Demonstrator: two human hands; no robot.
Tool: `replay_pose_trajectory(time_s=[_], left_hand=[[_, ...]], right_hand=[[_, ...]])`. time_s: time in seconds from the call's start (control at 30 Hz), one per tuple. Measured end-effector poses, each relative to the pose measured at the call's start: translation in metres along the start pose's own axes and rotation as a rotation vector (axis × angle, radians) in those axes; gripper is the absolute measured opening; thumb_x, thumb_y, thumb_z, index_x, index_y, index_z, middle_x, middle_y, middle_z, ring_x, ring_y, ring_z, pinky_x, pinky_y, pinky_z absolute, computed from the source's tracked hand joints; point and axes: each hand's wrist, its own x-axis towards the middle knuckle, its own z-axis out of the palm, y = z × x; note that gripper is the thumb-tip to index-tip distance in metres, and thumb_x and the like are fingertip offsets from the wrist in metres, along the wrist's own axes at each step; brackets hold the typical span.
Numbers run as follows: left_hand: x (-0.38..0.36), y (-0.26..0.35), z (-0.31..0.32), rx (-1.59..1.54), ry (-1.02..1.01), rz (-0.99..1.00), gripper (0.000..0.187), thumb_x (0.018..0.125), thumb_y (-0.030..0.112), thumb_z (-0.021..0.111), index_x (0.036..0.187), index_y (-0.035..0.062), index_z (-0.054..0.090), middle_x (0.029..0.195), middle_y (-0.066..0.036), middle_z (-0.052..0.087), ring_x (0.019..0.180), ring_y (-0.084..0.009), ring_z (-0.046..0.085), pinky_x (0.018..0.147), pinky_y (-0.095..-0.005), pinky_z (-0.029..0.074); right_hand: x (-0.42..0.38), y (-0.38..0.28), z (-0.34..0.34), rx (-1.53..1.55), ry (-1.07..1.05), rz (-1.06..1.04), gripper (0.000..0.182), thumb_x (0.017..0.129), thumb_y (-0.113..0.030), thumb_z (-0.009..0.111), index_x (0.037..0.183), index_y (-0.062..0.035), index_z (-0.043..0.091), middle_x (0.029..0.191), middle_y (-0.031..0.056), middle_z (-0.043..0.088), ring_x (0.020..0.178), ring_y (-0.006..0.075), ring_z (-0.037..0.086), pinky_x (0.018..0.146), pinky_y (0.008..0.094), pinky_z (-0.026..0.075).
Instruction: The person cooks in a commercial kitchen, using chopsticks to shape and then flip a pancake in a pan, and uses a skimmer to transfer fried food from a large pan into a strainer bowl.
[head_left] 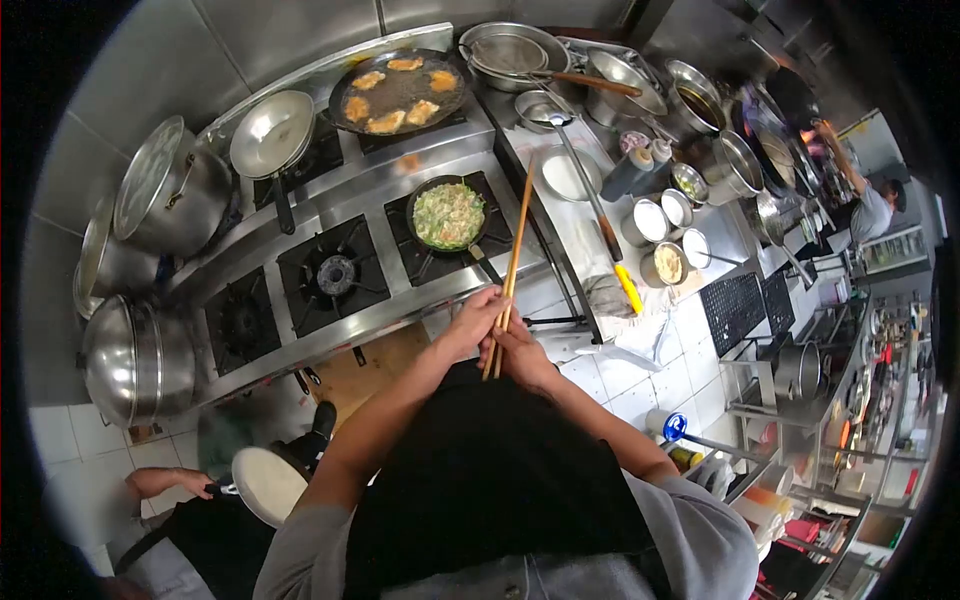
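Two hands, left hand [472,322] and right hand [517,350], both clasping long chopsticks [512,262]; no readable writing.

A steel stove [372,318] with four burners carries a small black pan of greenish egg mix [448,215] on its front right burner, a wide pan of frying pieces [399,92] behind it, and an empty steel pan [272,132] at the back left. The two front left burners stand bare. Beside it, a steel counter [585,235] holds a ladle [590,190], a white plate [563,175], round tubs (contents hard to tell) [668,263] and a folded cloth [605,295].
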Motion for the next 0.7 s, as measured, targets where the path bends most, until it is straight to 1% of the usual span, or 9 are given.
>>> replay_pose_trajectory(time_s=[0.13,0.17,0.27,0.4,0.47,0.5,0.53,0.6,0.7], left_hand=[[0.037,0.022,-0.007,-0.016,0.022,0.265,0.026,0.096,0.023,0.053,0.116,0.0054,0.052,0.095,-0.006,0.064,0.095,-0.0138,0.06,0.081,-0.0258,0.047],[0.041,0.019,-0.008,0.02,0.023,0.234,0.025,0.096,0.023,0.052,0.115,0.0062,0.053,0.096,-0.006,0.064,0.092,-0.0131,0.06,0.078,-0.0251,0.047],[0.034,-0.012,-0.036,0.135,0.071,0.09,0.024,0.096,0.025,0.051,0.112,0.0073,0.055,0.094,-0.005,0.064,0.086,-0.0121,0.06,0.072,-0.0247,0.048],[0.02,-0.162,-0.107,0.573,0.145,-0.083,0.019,0.093,0.024,0.054,0.099,0.0069,0.059,0.081,-0.004,0.06,0.072,-0.0136,0.055,0.067,-0.0285,0.048],[-0.026,-0.207,-0.119,0.627,0.439,-0.173,0.03,0.082,0.03,0.057,0.079,0.0004,0.065,0.071,-0.015,0.063,0.07,-0.0258,0.063,0.064,-0.0408,0.048],[-0.043,-0.279,-0.161,1.006,0.275,-0.325,0.035,0.08,0.035,0.061,0.087,0.0009,0.068,0.082,-0.018,0.067,0.076,-0.0297,0.065,0.068,-0.0399,0.05],[-0.062,-0.273,-0.162,1.655,-0.238,-0.424,0.045,0.077,0.041,0.066,0.094,-0.0004,0.068,0.091,-0.021,0.067,0.079,-0.0331,0.065,0.07,-0.0408,0.05],[-0.097,-0.273,-0.15,1.246,0.123,-0.87,0.045,0.077,0.042,0.068,0.093,0.0002,0.069,0.093,-0.022,0.067,0.081,-0.0343,0.065,0.071,-0.0405,0.052],[-0.112,-0.266,-0.151,1.043,0.112,-0.973,0.045,0.078,0.043,0.068,0.09,-0.0002,0.069,0.091,-0.022,0.067,0.081,-0.0334,0.066,0.072,-0.0399,0.052]], right_hand=[[0.043,-0.035,-0.045,-0.798,0.115,-0.238,0.022,0.098,-0.023,0.037,0.101,-0.0051,0.05,0.074,0.0076,0.051,0.067,0.0191,0.052,0.059,0.0345,0.044],[0.051,-0.036,-0.059,-0.894,0.136,-0.545,0.019,0.097,-0.025,0.042,0.095,-0.0085,0.051,0.071,0.0023,0.051,0.06,0.0138,0.049,0.051,0.0313,0.041],[0.026,-0.071,-0.091,-1.292,0.296,-0.494,0.021,0.095,-0.012,0.043,0.111,-0.0011,0.052,0.093,0.0245,0.057,0.085,0.0426,0.054,0.074,0.0463,0.042],[-0.01,-0.067,-0.192,-1.608,0.424,-0.529,0.026,0.092,-0.008,0.043,0.116,0.0028,0.048,0.097,0.0282,0.052,0.09,0.0465,0.051,0.077,0.0494,0.043],[-0.02,-0.062,-0.225,-1.66,0.483,-0.649,0.027,0.092,-0.008,0.043,0.117,0.0025,0.047,0.096,0.0283,0.051,0.091,0.0474,0.05,0.077,0.05,0.043],[-0.021,-0.059,-0.238,-1.651,0.525,-0.621,0.028,0.092,-0.009,0.043,0.118,0.002,0.047,0.098,0.0288,0.051,0.091,0.0472,0.051,0.077,0.0507,0.043],[-0.02,-0.061,-0.241,-1.648,0.532,-0.62,0.028,0.092,-0.009,0.043,0.118,0.002,0.047,0.098,0.0288,0.051,0.091,0.0472,0.051,0.077,0.0507,0.043],[-0.017,-0.065,-0.242,-1.574,0.537,-0.544,0.027,0.09,-0.007,0.047,0.115,0.0026,0.048,0.095,0.0284,0.055,0.088,0.0477,0.051,0.078,0.0541,0.041],[0.004,-0.067,-0.244,-1.575,0.554,-0.476,0.028,0.088,-0.007,0.046,0.115,0.0016,0.048,0.099,0.0277,0.053,0.089,0.0469,0.052,0.078,0.0527,0.043]])
